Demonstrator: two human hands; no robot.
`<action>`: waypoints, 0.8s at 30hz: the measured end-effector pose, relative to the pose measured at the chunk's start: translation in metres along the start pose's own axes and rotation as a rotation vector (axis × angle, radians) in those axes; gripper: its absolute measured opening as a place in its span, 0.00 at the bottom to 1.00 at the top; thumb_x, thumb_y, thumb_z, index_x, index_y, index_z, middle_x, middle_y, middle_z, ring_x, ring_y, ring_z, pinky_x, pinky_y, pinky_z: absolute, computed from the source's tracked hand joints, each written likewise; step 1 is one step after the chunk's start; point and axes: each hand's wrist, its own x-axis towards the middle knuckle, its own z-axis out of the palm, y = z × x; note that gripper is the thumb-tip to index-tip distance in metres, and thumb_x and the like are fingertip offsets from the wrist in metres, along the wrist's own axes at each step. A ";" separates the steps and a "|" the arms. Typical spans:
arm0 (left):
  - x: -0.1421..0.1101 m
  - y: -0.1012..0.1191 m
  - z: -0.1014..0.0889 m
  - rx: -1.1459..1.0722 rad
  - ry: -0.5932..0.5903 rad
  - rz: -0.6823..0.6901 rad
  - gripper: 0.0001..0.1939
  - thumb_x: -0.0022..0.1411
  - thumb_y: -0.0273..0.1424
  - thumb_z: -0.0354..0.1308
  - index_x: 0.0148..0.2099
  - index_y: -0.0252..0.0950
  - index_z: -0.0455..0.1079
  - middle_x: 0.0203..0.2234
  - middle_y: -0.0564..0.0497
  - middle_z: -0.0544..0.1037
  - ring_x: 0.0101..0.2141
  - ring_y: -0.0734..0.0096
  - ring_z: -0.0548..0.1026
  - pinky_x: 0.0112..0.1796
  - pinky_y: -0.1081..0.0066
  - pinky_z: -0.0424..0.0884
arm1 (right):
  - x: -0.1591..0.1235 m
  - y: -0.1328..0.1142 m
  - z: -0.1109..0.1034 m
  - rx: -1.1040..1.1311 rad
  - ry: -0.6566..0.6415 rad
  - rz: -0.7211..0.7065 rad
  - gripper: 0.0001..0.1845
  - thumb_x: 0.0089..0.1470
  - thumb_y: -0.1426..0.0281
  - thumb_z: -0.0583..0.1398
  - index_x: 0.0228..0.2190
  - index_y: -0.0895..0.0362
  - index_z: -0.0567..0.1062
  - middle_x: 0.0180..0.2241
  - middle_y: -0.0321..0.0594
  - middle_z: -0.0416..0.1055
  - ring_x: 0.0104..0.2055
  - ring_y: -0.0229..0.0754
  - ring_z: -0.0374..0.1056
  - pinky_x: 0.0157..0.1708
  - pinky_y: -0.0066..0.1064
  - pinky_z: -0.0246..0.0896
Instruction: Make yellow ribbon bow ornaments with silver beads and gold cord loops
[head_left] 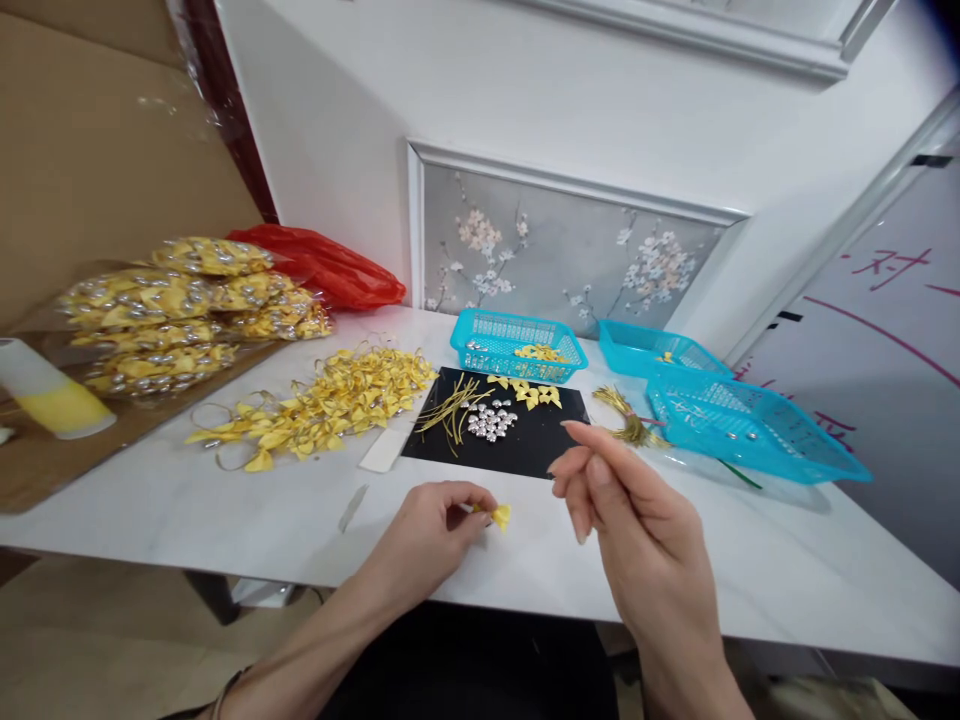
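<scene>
You're at a small craft workspace: your tabletop [787,580] carries loose silver beads [492,421], yellow ribbon pieces [330,405] and blue baskets [517,345].

Light even, moderately bright | soft shadow on wall [322,120] | edges stretched | top-right corner dark

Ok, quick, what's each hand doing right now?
Left hand: closed, pinching a small yellow piece.
Right hand: loosely curled, nothing visible held; can't tell if something tiny is pinched.
</scene>
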 end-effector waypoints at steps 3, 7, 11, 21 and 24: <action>0.004 -0.002 -0.001 0.116 0.051 0.017 0.09 0.56 0.28 0.55 0.35 0.37 0.78 0.33 0.47 0.81 0.33 0.60 0.76 0.37 0.63 0.69 | -0.002 0.006 0.004 -0.026 0.009 0.036 0.18 0.66 0.70 0.52 0.54 0.44 0.71 0.38 0.35 0.74 0.27 0.30 0.67 0.39 0.32 0.68; 0.010 -0.001 -0.003 0.231 0.066 0.068 0.09 0.56 0.26 0.54 0.34 0.37 0.76 0.32 0.47 0.80 0.35 0.58 0.75 0.38 0.62 0.67 | -0.005 0.025 0.005 0.140 0.093 0.172 0.11 0.66 0.66 0.54 0.48 0.48 0.70 0.37 0.34 0.74 0.26 0.31 0.67 0.37 0.32 0.68; 0.012 0.001 -0.003 0.297 0.054 0.116 0.09 0.58 0.25 0.53 0.32 0.38 0.75 0.31 0.49 0.81 0.39 0.58 0.75 0.40 0.63 0.67 | -0.012 0.047 0.007 0.157 0.127 0.319 0.09 0.64 0.60 0.55 0.37 0.52 0.68 0.33 0.35 0.74 0.27 0.34 0.66 0.33 0.31 0.66; 0.050 0.013 -0.063 0.516 0.147 0.098 0.11 0.66 0.29 0.52 0.39 0.34 0.76 0.35 0.50 0.81 0.39 0.60 0.78 0.42 0.62 0.71 | -0.025 0.065 0.014 0.031 0.084 0.367 0.13 0.59 0.59 0.60 0.30 0.56 0.72 0.28 0.35 0.70 0.25 0.34 0.60 0.27 0.27 0.59; 0.082 0.018 -0.078 0.600 0.131 0.052 0.11 0.67 0.35 0.57 0.47 0.33 0.73 0.43 0.47 0.78 0.41 0.61 0.77 0.43 0.57 0.74 | -0.027 0.065 0.015 0.037 0.100 0.357 0.13 0.60 0.57 0.58 0.35 0.55 0.71 0.28 0.35 0.70 0.24 0.34 0.60 0.26 0.28 0.59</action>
